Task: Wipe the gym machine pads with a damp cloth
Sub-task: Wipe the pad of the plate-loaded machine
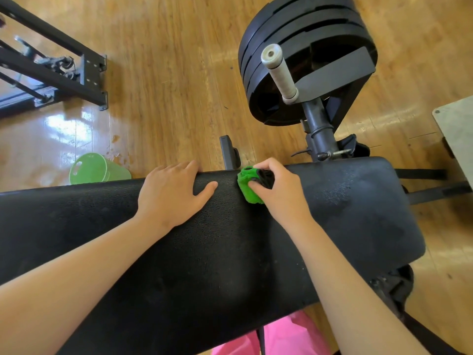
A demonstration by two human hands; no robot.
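Right fingers (pixel 268 165) gripping cloth (pixel 246 187), far edge of pad (pixel 230 252), left hand (pixel 171 193) flat alongside

The pad (pixel 230 252) is black throughout, with a fine pebbled grain and a duller, streaked patch toward its right end. The cloth (pixel 249 185) is bright green with a black portion (the two colours are bunched together). The bucket (pixel 99 170) is pale green. The floor (pixel 166 73) is honey-brown wood plank with visible grain and white glare. Weight plates (pixel 294 34) and frame (pixel 64 70) are black. The handle grip (pixel 279 73) is off-white, greyed. The garment (pixel 289 334) is pink.
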